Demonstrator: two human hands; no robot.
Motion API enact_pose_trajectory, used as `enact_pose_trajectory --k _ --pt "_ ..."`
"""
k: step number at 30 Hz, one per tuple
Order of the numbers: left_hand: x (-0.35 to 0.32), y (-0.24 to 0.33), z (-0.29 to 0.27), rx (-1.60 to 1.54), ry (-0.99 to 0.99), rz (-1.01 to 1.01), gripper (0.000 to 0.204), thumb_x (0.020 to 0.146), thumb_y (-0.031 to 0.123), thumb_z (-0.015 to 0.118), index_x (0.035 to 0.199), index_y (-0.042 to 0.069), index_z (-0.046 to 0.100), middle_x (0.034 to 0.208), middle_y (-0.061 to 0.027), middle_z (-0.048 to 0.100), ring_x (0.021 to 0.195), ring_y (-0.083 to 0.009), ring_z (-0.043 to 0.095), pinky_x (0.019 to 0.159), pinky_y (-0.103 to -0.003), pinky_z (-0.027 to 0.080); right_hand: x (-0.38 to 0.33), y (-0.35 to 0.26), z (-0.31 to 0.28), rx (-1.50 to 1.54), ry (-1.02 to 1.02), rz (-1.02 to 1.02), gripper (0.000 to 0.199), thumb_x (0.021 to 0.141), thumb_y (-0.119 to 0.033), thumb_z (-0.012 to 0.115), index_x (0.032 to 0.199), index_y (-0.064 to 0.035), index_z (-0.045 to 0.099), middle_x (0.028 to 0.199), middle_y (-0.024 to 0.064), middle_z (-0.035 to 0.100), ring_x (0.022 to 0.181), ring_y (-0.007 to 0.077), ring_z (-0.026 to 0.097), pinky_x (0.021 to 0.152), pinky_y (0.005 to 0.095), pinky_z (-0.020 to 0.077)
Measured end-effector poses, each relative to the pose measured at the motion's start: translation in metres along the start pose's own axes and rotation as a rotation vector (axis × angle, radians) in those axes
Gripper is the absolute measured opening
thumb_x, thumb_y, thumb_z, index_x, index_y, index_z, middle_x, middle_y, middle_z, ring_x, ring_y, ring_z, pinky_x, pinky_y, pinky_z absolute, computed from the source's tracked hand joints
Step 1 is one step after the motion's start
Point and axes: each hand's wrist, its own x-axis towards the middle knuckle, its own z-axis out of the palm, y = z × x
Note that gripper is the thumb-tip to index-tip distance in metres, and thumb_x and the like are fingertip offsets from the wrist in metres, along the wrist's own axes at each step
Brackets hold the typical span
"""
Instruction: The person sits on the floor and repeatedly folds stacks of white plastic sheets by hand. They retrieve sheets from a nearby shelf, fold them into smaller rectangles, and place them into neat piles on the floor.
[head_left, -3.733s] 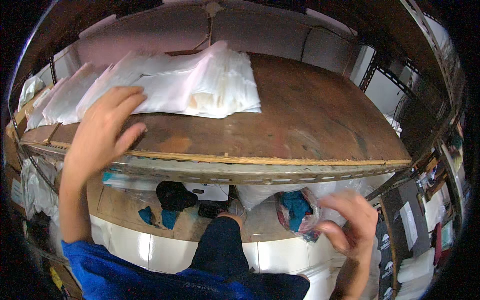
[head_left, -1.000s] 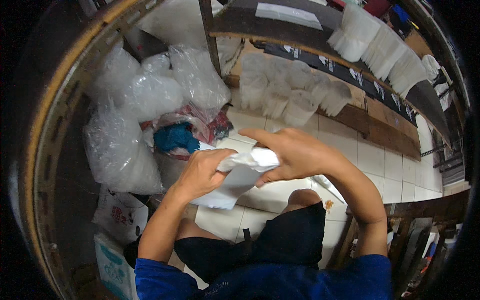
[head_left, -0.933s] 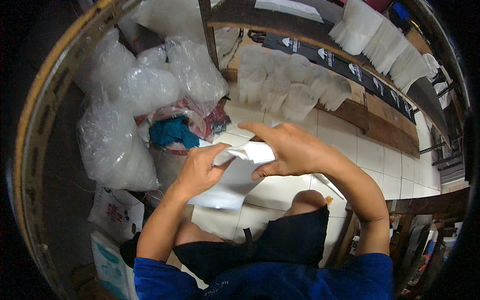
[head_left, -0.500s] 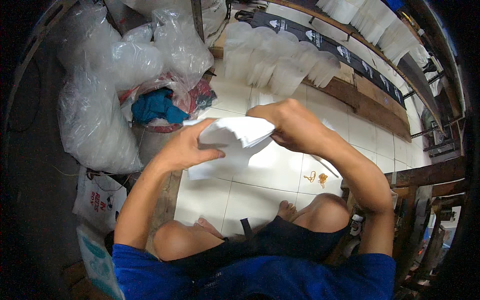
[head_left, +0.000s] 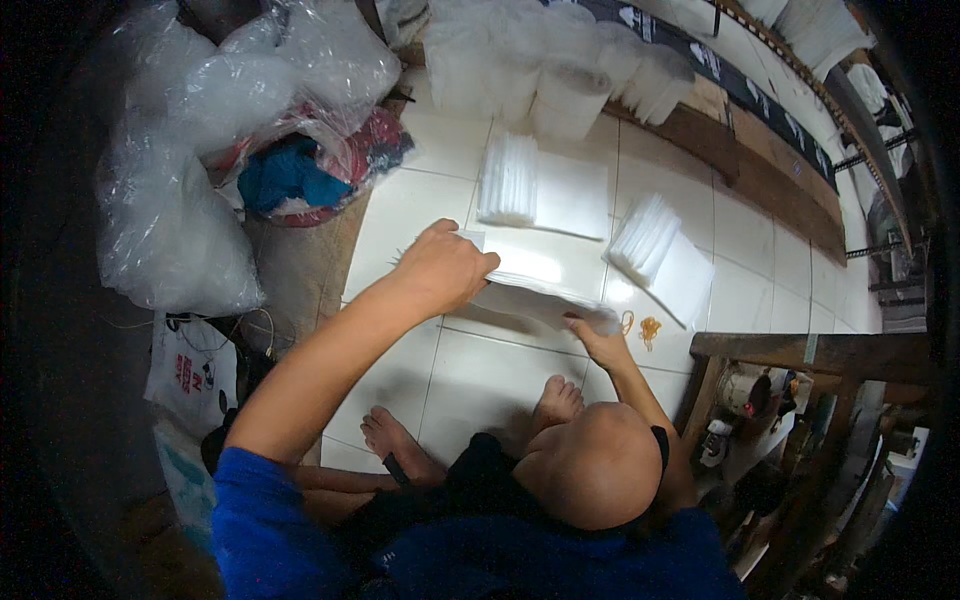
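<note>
A thin stack of white sheets [head_left: 545, 286] is held slantwise above the floor tiles between my two hands. My left hand [head_left: 447, 265] grips its left end, knuckles up and fingers curled over the edge. At the lower right end, my right hand [head_left: 606, 346] pinches the stack, with the thumb on the near side. Just beyond, a white bundle with a ribbed, folded left part [head_left: 510, 180] lies on the floor. A similar white bundle [head_left: 648, 240] rests farther right, tilted. Yellowish rubber bands [head_left: 649, 332] lie close to my right hand.
Large clear plastic bags [head_left: 170, 220] are heaped at the left, beside teal cloth [head_left: 290, 175]. Translucent rounded bundles [head_left: 570, 95] stand along a wooden board [head_left: 750, 175] at the back. A wooden frame [head_left: 800, 350] holding clutter is at my right. My bare feet [head_left: 400, 445] are below the stack.
The stack was raised and curled between my hands; now it is lower and stretched flatter. My right hand came down and nearer, my left hand moved right, and the view shifted, uncovering the floor bundles.
</note>
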Motion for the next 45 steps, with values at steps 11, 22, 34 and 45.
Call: enact_pose_trajectory --k 11,22,34,45 --pt "-0.002 -0.008 0.049 -0.185 -0.116 -0.101 0.044 0.085 0.029 0.066 0.124 0.010 0.061 0.118 -0.0120 0.064 0.133 -0.0280 0.045 0.118 -0.066 0.002 0.006 0.047 0.026 0.099 0.139 -0.006 0.061 0.079 -0.011 0.079 0.132 -0.0038 0.049 0.115 0.0151 0.065 0.102 0.0193 0.063 0.089 0.0305 0.0498" --pt "-0.005 -0.009 0.057 -0.182 -0.158 -0.282 0.035 0.082 0.038 0.072 0.101 0.008 0.072 0.107 -0.0153 0.068 0.119 -0.0282 0.058 0.116 -0.068 0.003 0.013 0.051 0.048 0.009 0.118 -0.064 0.039 0.086 -0.014 0.075 0.121 -0.0002 0.064 0.096 0.0127 0.073 0.088 0.0167 0.068 0.082 0.0298 0.0512" --pt "0.014 -0.006 0.030 0.068 -0.151 -0.122 0.030 0.077 0.021 0.075 0.106 0.014 0.069 0.092 -0.0103 0.071 0.101 -0.0253 0.068 0.118 -0.067 0.002 0.014 0.041 0.038 -0.231 0.197 -0.387 0.031 0.086 -0.003 0.070 0.117 -0.0038 0.067 0.100 0.0153 0.072 0.090 0.0239 0.071 0.081 0.0320 0.0537" --pt "0.024 -0.005 0.060 0.062 0.080 -0.197 0.050 0.080 0.029 0.074 0.124 0.010 0.060 0.107 -0.0158 0.069 0.117 -0.0287 0.061 0.119 -0.063 0.000 0.012 0.040 0.024 -0.104 0.199 -0.157 0.037 0.083 -0.005 0.073 0.119 -0.0011 0.066 0.107 0.0137 0.071 0.096 0.0182 0.067 0.089 0.0307 0.0503"
